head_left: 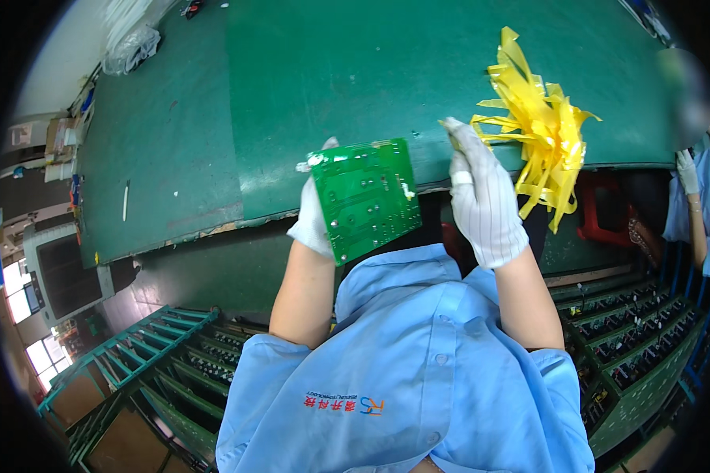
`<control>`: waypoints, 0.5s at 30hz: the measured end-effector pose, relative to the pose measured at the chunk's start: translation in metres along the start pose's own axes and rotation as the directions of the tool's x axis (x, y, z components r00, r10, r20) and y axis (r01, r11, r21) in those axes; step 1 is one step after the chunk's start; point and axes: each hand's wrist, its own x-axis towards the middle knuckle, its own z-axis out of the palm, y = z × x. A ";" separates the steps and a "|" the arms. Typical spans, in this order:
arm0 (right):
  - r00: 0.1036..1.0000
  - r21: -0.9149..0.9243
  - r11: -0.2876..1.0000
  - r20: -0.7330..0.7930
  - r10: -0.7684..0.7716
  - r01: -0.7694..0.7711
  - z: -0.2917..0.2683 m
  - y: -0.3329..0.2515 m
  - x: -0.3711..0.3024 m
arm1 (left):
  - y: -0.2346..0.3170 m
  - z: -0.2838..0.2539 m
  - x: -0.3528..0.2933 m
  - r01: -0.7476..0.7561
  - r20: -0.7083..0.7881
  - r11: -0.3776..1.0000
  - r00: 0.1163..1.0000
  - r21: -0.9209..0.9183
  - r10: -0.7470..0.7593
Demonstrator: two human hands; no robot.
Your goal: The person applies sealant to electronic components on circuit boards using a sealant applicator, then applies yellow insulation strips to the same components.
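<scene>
My left hand point(311, 221), in a white glove, grips a green circuit board point(371, 206) by its left side. The board is tilted up in front of my chest, its face with solder points and small parts towards me. Most of my left fingers are hidden behind it. To the right of the board, apart from it, my right hand point(483, 206) is raised in a striped white glove, its fingers stretched out and close together. A small yellowish bit shows at its fingertips. Just beyond that hand, a bunch of yellow tape strips point(548, 134) hangs over the table's front edge.
A green-topped table point(308, 87) spans the far side. Clear plastic point(132, 50) lies at its far left; a thin white stick point(125, 200) lies nearer. Racks of circuit boards point(635, 331) stand at lower right, a teal rack point(146, 339) at lower left. Another person's gloved hand point(687, 172) is at far right.
</scene>
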 end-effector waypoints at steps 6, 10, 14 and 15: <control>0.729 -0.665 0.736 0.439 0.525 -0.130 -0.034 -0.002 -0.018 | -0.014 -0.022 -0.002 -0.227 0.153 0.956 0.954 -0.184 0.256; 0.887 -0.407 0.910 0.447 0.120 0.083 -0.042 -0.001 -0.034 | -0.011 -0.003 -0.002 0.018 0.226 0.984 0.974 -0.176 0.023; 0.953 -0.015 0.975 0.205 0.222 -0.224 -0.044 -0.037 -0.016 | -0.023 0.042 -0.020 0.066 0.196 0.995 0.979 -0.079 -0.049; 0.985 0.097 0.987 0.124 0.117 -0.130 -0.044 -0.042 -0.012 | -0.033 0.056 -0.027 0.018 0.143 1.000 0.990 0.005 -0.019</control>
